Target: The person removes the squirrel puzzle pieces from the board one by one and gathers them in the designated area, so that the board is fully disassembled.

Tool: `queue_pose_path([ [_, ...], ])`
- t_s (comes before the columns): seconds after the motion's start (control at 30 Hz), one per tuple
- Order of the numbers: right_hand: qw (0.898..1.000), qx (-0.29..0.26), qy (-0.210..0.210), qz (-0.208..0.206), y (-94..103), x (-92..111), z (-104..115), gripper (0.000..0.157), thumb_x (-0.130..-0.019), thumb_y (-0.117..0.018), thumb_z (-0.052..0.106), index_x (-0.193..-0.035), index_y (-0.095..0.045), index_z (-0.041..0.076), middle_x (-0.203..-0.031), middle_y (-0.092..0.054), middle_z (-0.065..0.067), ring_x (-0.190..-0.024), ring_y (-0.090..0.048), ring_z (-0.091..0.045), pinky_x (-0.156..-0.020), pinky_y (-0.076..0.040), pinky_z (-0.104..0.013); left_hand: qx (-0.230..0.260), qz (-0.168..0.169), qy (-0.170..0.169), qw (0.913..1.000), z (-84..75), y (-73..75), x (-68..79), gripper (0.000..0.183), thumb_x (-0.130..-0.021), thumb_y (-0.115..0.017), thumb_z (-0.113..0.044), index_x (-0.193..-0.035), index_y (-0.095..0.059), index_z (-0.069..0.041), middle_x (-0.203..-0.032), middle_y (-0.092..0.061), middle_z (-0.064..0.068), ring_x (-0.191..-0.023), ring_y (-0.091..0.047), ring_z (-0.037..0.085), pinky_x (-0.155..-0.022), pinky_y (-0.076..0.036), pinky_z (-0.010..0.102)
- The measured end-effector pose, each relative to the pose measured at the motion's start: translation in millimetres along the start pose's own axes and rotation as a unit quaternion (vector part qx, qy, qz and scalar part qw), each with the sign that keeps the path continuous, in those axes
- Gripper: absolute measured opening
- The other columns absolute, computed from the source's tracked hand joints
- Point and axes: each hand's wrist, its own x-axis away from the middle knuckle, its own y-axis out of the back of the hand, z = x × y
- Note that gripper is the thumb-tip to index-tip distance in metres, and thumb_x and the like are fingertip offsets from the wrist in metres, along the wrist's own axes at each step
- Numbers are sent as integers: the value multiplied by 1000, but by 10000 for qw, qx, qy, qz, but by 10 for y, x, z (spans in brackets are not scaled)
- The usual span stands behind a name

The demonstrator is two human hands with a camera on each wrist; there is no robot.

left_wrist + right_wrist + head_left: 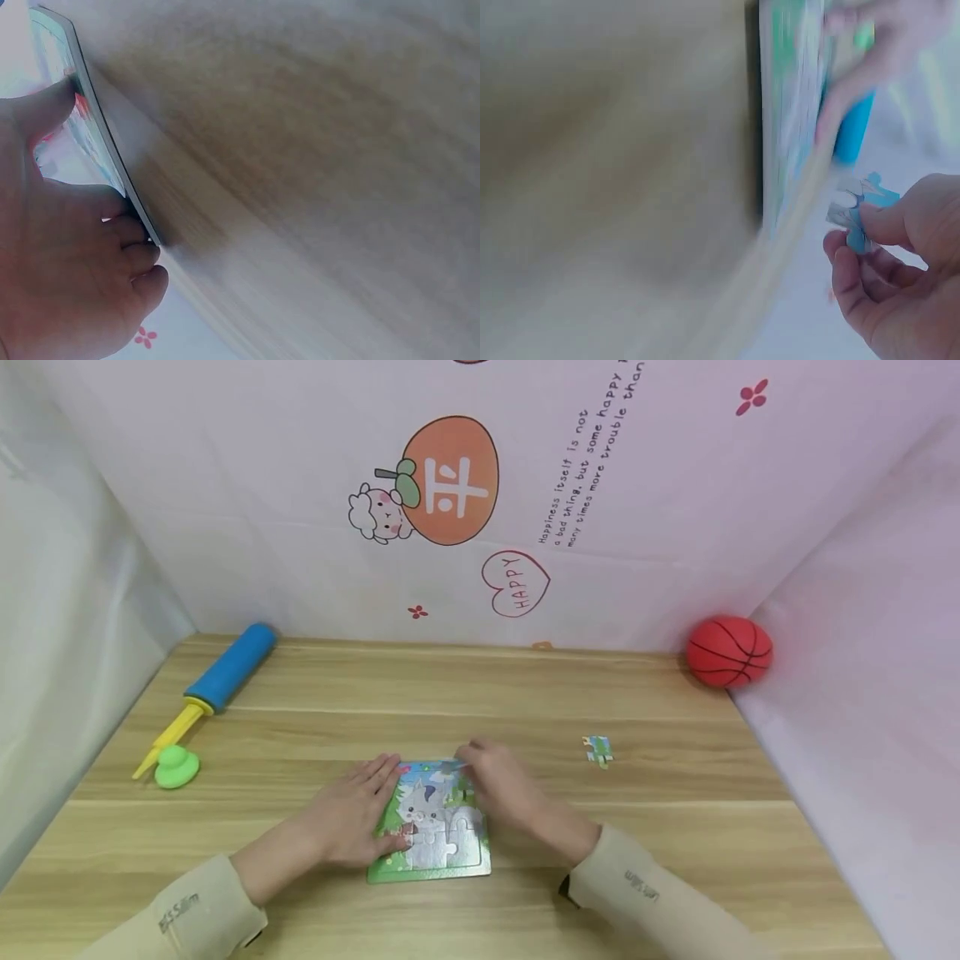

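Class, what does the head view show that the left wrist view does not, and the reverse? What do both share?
Only the head view shows the round red ball with black lines, the bright green rounded toy and the loose blue-green jigsaw piece. Only the left wrist view shows the palm of the left hand. Both share that hand touching the rectangular jigsaw board and the brown wooden table.

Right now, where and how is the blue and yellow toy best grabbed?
Probably by its blue tube, near the middle, coming from above and the right: the tube is thick and straight, the green toy sits by the slim yellow end, and white cloth rises on the left.
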Motion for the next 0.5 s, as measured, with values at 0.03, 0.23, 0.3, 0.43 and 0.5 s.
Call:
queue_pose_path([
  [0.03, 9999, -6, -146, -34, 74, 6, -94, 18, -91, -67, -9, -107, -72, -3, -98, -74, -16, -88, -72, -25, -78, -65, -30, -15, 17, 6, 10000, -1, 9, -1, 100, -96, -58, -65, -160, -29, 6, -172, -22, 25, -161, -24, 41, -132, -28, 54],
  [0.23, 9952, 309, -923, 75, 493, 150, -849, 17, -94, -68, -5, -109, -65, 2, -104, -74, -19, -96, -75, -33, -82, -65, -44, -24, 95, 41, 9999, -5, 14, -3, 102, -96, -57, -68, -161, -28, 5, -173, -20, 24, -162, -22, 41, -133, -27, 54],
  [0.3, 9943, 365, -982, 185, 588, 220, -1058, 12, -95, -68, -4, -104, -65, 4, -99, -75, -16, -91, -74, -30, -78, -64, -44, 12, 96, 50, 9999, -7, 12, -4, 102, -95, -57, -67, -161, -28, 5, -173, -21, 24, -162, -22, 41, -133, -27, 54],
  [0.43, 9916, 200, -1145, 570, 666, 307, -1286, 10, -96, -66, -2, -95, -68, 8, -88, -73, -8, -80, -65, -19, -72, -57, -39, 76, 123, 60, 9999, -16, 24, -5, 102, -95, -58, -67, -161, -29, 5, -172, -21, 24, -162, -23, 41, -132, -28, 55],
  [0.5, 9897, 91, -1222, 746, 661, 325, -1339, 11, -96, -66, -1, -93, -69, 9, -86, -72, -6, -77, -60, -17, -72, -54, -37, 81, 144, 85, 9998, -22, 25, -16, 102, -95, -59, -67, -161, -29, 5, -173, -21, 24, -162, -23, 41, -133, -27, 55],
])
